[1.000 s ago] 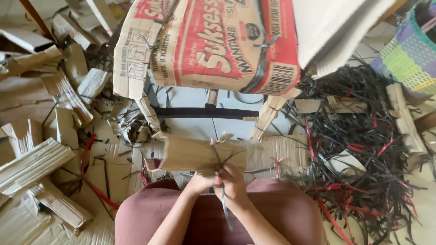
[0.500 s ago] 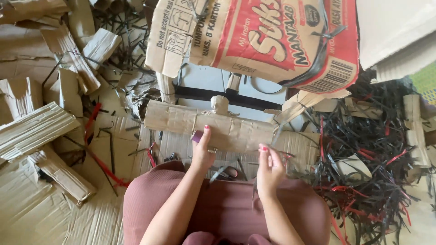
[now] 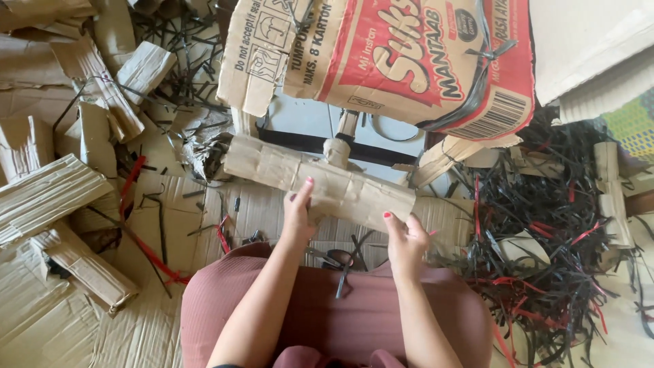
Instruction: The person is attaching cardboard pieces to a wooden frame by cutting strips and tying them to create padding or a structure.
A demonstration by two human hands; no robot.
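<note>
ahead: printed carton (image 3: 409, 61) overhung the folded cardboard bundle (image 3: 320, 184)
right: strap tangle (image 3: 545, 232) crowded close
left: cardboard rolls (image 3: 54, 197)
gap: perhaps bare floor (image 3: 306, 123) beneath carton

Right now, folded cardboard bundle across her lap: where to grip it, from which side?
Grip the cardboard bundle at its two ends, coming from the near long edge, as the left hand and right hand do. It lies long and flat, tilted down to the right, and a rolled cardboard stub juts from its far edge, so the far side is probably awkward.
</note>
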